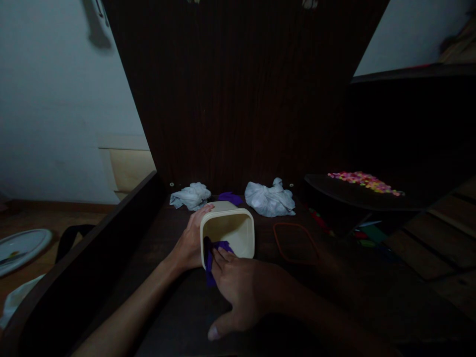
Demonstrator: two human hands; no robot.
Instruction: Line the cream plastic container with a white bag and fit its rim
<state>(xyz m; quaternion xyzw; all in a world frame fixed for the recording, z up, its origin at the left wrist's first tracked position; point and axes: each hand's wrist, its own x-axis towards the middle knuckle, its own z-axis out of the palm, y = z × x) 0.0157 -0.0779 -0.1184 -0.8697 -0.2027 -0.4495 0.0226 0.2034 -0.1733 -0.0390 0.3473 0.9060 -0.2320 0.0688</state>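
Observation:
A cream-coloured square container [243, 233] lies tipped on the dark wooden surface, its opening facing me. My left hand [191, 240] holds it around its left side. The fingers of my right hand [241, 282] reach into the opening and press a purple cloth [209, 263] against the inner lower left wall; the thumb sticks out below, apart from the fingers. Part of the cloth hangs over the rim. To the right of the container lies a thin orange-brown square ring [286, 225], touched by neither hand.
Behind the container are a crumpled whitish cloth [191, 196], another purple cloth [230, 198] and a knotted whitish bag [270, 199]. A dark shelf [316, 182] at right bears many small colourful pieces [366, 182]. A raised dark edge [100, 243] runs along the left.

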